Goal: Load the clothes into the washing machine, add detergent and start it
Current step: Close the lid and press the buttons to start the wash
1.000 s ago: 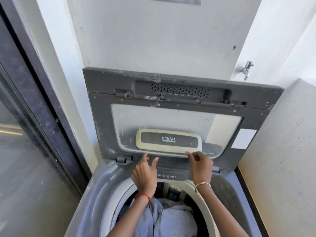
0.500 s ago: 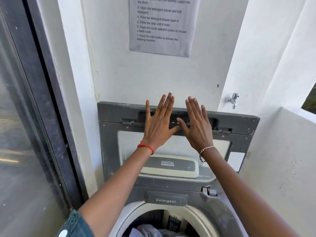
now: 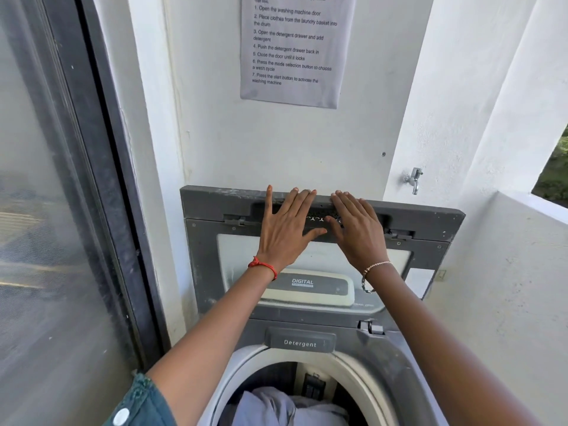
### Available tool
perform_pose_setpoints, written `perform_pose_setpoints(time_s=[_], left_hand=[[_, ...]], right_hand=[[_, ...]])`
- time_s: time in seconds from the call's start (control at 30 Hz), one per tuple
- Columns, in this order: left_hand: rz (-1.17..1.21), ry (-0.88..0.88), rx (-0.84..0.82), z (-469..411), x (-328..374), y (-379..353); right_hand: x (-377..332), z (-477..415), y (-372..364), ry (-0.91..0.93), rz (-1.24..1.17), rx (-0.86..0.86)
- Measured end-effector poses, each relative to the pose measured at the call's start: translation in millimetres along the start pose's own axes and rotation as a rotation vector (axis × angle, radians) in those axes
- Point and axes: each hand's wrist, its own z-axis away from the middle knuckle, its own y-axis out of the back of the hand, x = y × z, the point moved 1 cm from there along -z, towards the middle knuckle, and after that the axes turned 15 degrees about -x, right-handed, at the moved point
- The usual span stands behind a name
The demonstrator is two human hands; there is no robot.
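Note:
The grey top-load washing machine stands open, its lid [image 3: 430, 229] raised upright against the wall. My left hand [image 3: 285, 232] and my right hand [image 3: 358, 232] lie flat side by side on the lid's upper part, with the fingertips at its top edge. Light blue-grey clothes [image 3: 276, 407] lie inside the drum [image 3: 353, 373]. A dark drawer front marked "Detergent" [image 3: 299, 342] sits pushed in at the back rim of the drum opening. No detergent container is in view.
A printed instruction sheet [image 3: 295, 47] hangs on the white wall above the lid. A glass door with a dark frame [image 3: 101, 179] stands close on the left. A metal tap [image 3: 413, 179] sticks out at the right, above a low white wall [image 3: 504, 272].
Both hands rose from the drawer area at the lid's lower edge to the lid's top part. They now lie flat on it, and the view has tilted upward.

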Motion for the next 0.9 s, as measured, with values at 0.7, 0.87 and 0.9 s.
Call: perform_pose_setpoints(time_s=[0.7, 0.87, 0.9], left_hand=[[-0.251, -0.028, -0.146, 244, 75, 21], [-0.257, -0.067, -0.236, 273, 81, 11], [-0.248, -0.081, -0.255, 278, 83, 8]], right_hand=[[-36, 166, 32, 0.142, -0.313, -0.957], [-43, 181, 10, 0.123, -0.441, -1.031], [-44, 185, 5, 0.115, -0.502, -1.018]])
